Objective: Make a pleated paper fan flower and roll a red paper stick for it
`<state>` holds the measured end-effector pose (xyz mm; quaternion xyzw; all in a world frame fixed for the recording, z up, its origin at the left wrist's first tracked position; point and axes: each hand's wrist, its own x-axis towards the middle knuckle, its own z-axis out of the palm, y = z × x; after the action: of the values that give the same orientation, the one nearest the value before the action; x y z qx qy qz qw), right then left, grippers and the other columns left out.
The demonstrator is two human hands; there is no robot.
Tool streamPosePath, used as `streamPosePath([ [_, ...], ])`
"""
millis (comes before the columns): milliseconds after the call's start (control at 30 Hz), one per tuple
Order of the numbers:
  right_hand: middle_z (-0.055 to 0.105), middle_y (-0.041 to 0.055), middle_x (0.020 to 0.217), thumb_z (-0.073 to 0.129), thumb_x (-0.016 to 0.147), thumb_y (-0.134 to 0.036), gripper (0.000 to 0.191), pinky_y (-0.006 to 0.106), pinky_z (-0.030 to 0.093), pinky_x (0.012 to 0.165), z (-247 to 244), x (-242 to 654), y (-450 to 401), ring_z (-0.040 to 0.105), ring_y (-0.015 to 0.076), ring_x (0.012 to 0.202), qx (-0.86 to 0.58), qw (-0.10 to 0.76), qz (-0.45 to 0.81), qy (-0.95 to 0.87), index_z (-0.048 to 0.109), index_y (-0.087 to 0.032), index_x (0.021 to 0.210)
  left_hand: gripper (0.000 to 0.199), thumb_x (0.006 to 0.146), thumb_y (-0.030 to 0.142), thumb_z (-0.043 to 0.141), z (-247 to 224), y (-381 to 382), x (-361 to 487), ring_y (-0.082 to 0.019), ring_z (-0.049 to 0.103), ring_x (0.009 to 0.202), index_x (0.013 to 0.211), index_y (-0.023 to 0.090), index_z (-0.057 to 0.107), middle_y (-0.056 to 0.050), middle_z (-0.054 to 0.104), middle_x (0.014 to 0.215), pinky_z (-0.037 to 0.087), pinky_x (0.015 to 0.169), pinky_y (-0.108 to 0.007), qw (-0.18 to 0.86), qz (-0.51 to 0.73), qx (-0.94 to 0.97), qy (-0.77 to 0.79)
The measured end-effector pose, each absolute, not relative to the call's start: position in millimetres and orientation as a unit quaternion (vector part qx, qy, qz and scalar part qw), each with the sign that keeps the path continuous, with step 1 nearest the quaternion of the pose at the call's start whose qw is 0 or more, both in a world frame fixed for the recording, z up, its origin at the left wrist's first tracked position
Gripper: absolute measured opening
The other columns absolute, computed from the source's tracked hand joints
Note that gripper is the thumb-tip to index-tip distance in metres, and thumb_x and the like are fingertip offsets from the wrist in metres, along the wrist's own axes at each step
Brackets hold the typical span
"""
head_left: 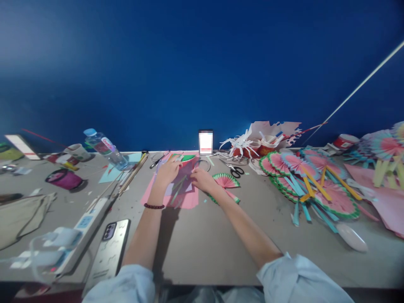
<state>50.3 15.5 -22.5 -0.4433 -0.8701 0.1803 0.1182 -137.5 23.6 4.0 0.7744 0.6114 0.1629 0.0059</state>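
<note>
My left hand (169,170), a dark bead bracelet at its wrist, is over the sheets with fingers bent together. Its fingertips meet a piece of red paper with a green edge (188,158). Close by on the right, my right hand (201,179) has its fingertips pinched together; anything in them is too small to make out. Under both hands lie a purple sheet (189,185) and a larger pink sheet (191,203), with thin pale green strips (179,187) on top. Beside my right wrist rests a pleated pink paper fan with a green rim (226,180).
Black-handled scissors (236,171) lie right of centre, before a lit phone (205,142) at the wall. Finished paper fans (334,195) pile up at right. A water bottle (105,147), a power strip (85,229) and another phone (109,248) are at left.
</note>
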Motion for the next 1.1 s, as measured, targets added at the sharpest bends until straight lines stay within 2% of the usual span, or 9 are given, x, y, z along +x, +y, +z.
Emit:
streamPosePath([
  [200, 0.073, 0.0051, 0.106, 0.051, 0.090, -0.017, 0.029, 0.026, 0.047, 0.079, -22, 46, 12, 0.065, 0.0204, 0.096, -0.465, 0.111, 0.173, -0.861, 0.075, -0.024, 0.105, 0.028, 0.086, 0.018, 0.046, 3, 24, -138, -0.024, 0.063, 0.103, 0.100, 0.024, 0.070, -0.005, 0.067, 0.118, 0.050, 0.084, -0.035, -0.005, 0.151, 0.790, 0.594],
  [333, 0.074, 0.0050, 0.109, 0.051, 0.092, -0.020, 0.030, 0.026, 0.047, 0.083, -17, 43, 14, 0.064, 0.0203, 0.101, -0.457, 0.125, 0.168, -0.864, 0.075, -0.025, 0.110, 0.035, 0.089, 0.015, 0.040, 2, 27, -141, -0.022, 0.061, 0.106, 0.109, 0.023, 0.068, -0.006, 0.064, 0.125, 0.048, 0.089, -0.034, 0.013, 0.139, 0.797, 0.588],
  [500, 0.071, 0.0093, 0.116, 0.049, 0.094, -0.019, 0.034, 0.026, 0.042, 0.096, -6, 43, 16, 0.057, 0.0192, 0.114, -0.436, 0.163, 0.151, -0.872, 0.072, -0.022, 0.119, 0.037, 0.095, 0.020, 0.035, 2, 29, -143, -0.022, 0.060, 0.109, 0.112, 0.022, 0.068, -0.007, 0.064, 0.124, 0.047, 0.092, -0.032, 0.015, 0.135, 0.805, 0.578],
  [600, 0.070, 0.0118, 0.112, 0.049, 0.095, -0.019, 0.033, 0.028, 0.043, 0.094, -3, 43, 15, 0.058, 0.0198, 0.110, -0.431, 0.186, 0.138, -0.872, 0.072, -0.021, 0.118, 0.039, 0.097, 0.022, 0.033, 7, 26, -141, -0.023, 0.059, 0.113, 0.115, 0.023, 0.068, -0.008, 0.065, 0.123, 0.046, 0.095, -0.034, 0.001, 0.152, 0.801, 0.579],
  [733, 0.072, 0.0096, 0.108, 0.050, 0.093, -0.017, 0.033, 0.028, 0.044, 0.094, 1, 46, 13, 0.058, 0.0198, 0.108, -0.438, 0.227, 0.126, -0.861, 0.073, -0.022, 0.116, 0.033, 0.096, 0.025, 0.040, 15, 20, -137, -0.023, 0.057, 0.116, 0.114, 0.021, 0.068, -0.008, 0.067, 0.119, 0.045, 0.099, -0.033, -0.010, 0.185, 0.794, 0.579],
  [967, 0.072, 0.0064, 0.108, 0.053, 0.090, -0.015, 0.031, 0.029, 0.048, 0.088, 18, 70, 17, 0.061, 0.0200, 0.105, -0.502, 0.311, 0.141, -0.794, 0.076, -0.025, 0.108, 0.035, 0.096, 0.020, 0.037, 12, 19, -140, -0.023, 0.062, 0.108, 0.114, 0.019, 0.067, -0.010, 0.064, 0.124, 0.049, 0.088, -0.030, -0.044, 0.252, 0.763, 0.594],
  [1100, 0.072, 0.0071, 0.103, 0.053, 0.087, -0.010, 0.032, 0.030, 0.049, 0.088, 29, 90, 22, 0.063, 0.0199, 0.100, -0.488, 0.374, 0.142, -0.776, 0.076, -0.023, 0.105, 0.036, 0.094, 0.017, 0.039, 5, 24, -139, -0.026, 0.062, 0.110, 0.115, 0.018, 0.067, -0.012, 0.064, 0.124, 0.049, 0.091, -0.033, -0.050, 0.241, 0.749, 0.615],
])
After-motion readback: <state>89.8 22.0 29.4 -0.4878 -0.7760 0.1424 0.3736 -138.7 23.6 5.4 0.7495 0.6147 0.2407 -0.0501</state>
